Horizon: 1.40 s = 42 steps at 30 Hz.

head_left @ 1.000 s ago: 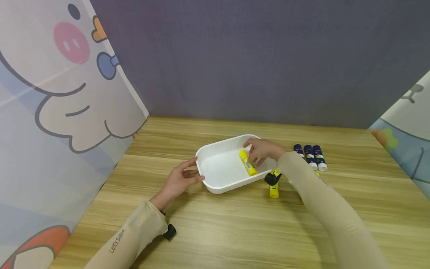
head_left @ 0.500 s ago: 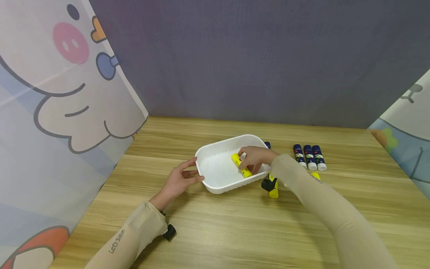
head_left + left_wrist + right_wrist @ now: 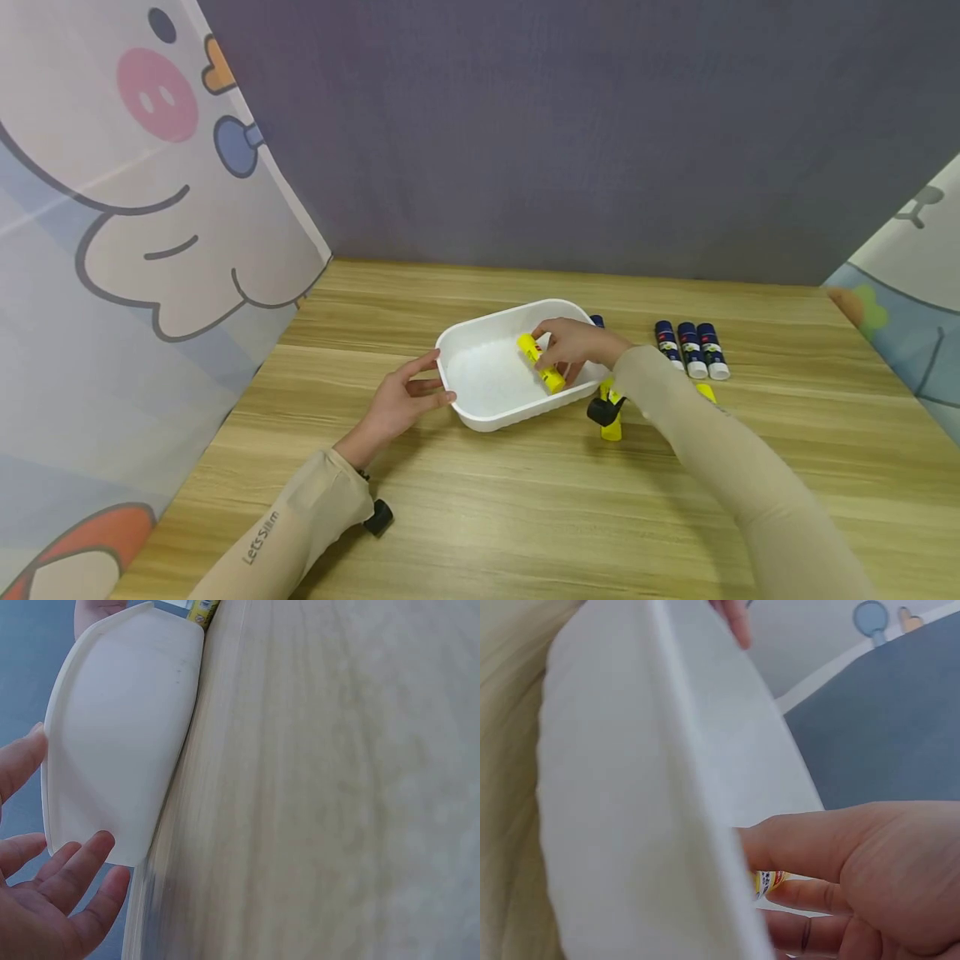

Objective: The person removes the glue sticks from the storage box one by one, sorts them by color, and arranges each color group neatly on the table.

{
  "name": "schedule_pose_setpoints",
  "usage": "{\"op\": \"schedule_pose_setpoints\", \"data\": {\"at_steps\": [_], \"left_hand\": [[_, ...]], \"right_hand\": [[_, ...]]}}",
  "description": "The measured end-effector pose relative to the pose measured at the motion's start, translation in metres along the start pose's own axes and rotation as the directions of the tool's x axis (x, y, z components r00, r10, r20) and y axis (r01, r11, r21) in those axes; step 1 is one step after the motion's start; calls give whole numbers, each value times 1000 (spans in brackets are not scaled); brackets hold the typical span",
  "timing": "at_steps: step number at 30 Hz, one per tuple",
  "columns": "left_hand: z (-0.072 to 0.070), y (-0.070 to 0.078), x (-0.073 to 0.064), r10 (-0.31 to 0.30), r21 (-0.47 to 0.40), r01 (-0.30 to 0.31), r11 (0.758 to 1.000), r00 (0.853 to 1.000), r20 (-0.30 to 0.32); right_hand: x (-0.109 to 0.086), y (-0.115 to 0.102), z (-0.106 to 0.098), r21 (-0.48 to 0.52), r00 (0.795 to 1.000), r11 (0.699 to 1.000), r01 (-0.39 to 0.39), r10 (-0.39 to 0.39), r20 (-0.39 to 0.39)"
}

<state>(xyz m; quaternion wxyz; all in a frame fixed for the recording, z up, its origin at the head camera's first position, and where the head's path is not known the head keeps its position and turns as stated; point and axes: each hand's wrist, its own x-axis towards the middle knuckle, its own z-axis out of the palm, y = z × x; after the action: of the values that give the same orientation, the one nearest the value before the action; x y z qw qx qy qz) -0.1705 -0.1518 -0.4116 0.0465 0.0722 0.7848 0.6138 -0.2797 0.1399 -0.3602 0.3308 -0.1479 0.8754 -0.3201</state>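
Note:
A white plastic tray (image 3: 483, 375) stands on the wooden table. My left hand (image 3: 397, 408) rests against its left end, fingers spread and nearly straight; the left wrist view has the fingertips on the outer wall (image 3: 120, 735). Over the right part of the tray, my right hand (image 3: 577, 340) pinches a yellow glue stick (image 3: 529, 350) between thumb and fingers. That glue stick lies slanted inside the tray; whether it touches the floor I cannot tell. In the right wrist view, the tray wall hides most of the glue stick (image 3: 765, 883).
Right of the tray, several dark blue glue sticks (image 3: 690, 350) with white ends lie side by side. Another dark blue one (image 3: 597, 321) shows behind the tray's rim. Yellow glue sticks lie by the tray's right corner (image 3: 611, 429) and near the right sleeve (image 3: 705, 392).
My right hand has taken hold of the yellow glue stick in the tray and shifted it left; over the last half second it barely moves. My left hand has stayed at the tray's left end.

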Motion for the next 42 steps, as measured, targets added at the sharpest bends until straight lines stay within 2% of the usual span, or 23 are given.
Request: {"op": "schedule_pose_setpoints", "data": {"at_steps": [11,24,33,42], "left_hand": [[-2,-1,0,7,-3,-7,1000,1000,3],[-2,0,-1,5,-9,-5,1000,1000,8],[-2,0,0,-9,-8,9,1000,1000,2],[-2,0,0,-13,-5,13,1000,1000,0]], "right_hand": [[-20,2,-18,57,993,992,109,-107,-42],[-39,15,-36,86,982,985,150,-138,-128],[-59,21,-47,108,972,981,159,-136,-191],[-78,43,-54,120,960,980,158,-124,-249]]}}
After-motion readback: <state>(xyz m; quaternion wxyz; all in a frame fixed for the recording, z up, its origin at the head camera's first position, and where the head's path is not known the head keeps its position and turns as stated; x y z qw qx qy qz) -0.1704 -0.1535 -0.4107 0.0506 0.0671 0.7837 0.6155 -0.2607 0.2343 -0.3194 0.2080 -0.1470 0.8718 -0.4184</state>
